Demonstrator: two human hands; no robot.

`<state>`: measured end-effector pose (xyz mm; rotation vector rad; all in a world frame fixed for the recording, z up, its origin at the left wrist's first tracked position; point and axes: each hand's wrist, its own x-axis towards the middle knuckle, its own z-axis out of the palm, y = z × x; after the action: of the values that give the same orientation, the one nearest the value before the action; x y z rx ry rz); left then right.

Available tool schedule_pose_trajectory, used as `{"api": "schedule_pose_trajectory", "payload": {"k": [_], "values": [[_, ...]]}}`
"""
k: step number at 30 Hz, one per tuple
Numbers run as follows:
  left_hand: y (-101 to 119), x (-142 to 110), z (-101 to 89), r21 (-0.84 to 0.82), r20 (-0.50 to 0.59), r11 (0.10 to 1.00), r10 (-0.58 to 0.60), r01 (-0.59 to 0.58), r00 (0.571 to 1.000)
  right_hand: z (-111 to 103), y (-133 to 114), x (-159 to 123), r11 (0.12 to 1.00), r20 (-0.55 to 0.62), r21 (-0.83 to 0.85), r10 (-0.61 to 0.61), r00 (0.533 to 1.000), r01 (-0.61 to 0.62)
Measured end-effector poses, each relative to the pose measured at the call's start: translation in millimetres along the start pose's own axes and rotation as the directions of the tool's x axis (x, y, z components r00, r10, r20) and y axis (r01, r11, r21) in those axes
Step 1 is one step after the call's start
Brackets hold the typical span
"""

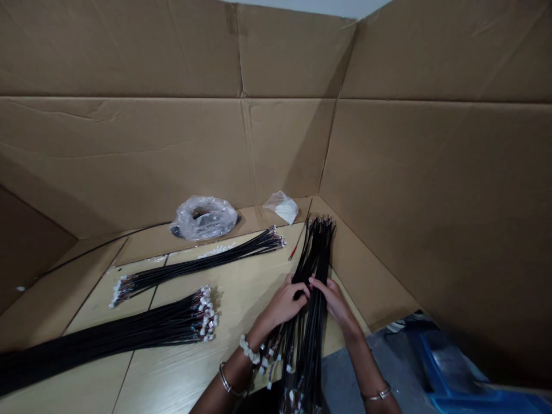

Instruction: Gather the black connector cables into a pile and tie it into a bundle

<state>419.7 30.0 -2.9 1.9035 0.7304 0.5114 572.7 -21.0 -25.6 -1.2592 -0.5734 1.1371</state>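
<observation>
My left hand point(282, 305) and my right hand point(334, 302) meet on a thick bundle of black cables point(314, 259) that lies along the right side of the wooden table point(241, 287). Both hands have their fingers curled around or pinching into the cables near the bundle's middle. The far cable ends, with small connectors, point toward the cardboard corner. The near ends, with white connectors point(267, 362), hang off the table edge by my wrists.
Two more black cable bundles lie on the table: one point(194, 265) across the middle, one point(107, 336) at the left front. A crumpled clear plastic bag point(203, 217) and a small white bag point(282, 206) sit at the back. Tall cardboard walls point(431, 201) surround the table. A blue bin point(452, 379) stands at lower right.
</observation>
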Motion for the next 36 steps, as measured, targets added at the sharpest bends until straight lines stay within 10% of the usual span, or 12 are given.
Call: {"api": "schedule_pose_trajectory", "payload": {"k": [36], "values": [[-0.5, 0.3, 3.2, 0.018, -0.029, 1.0, -0.001, 0.002, 1.0, -8.8, 9.2, 8.8, 0.999, -0.005, -0.008, 0.036, 0.999, -0.036]]}}
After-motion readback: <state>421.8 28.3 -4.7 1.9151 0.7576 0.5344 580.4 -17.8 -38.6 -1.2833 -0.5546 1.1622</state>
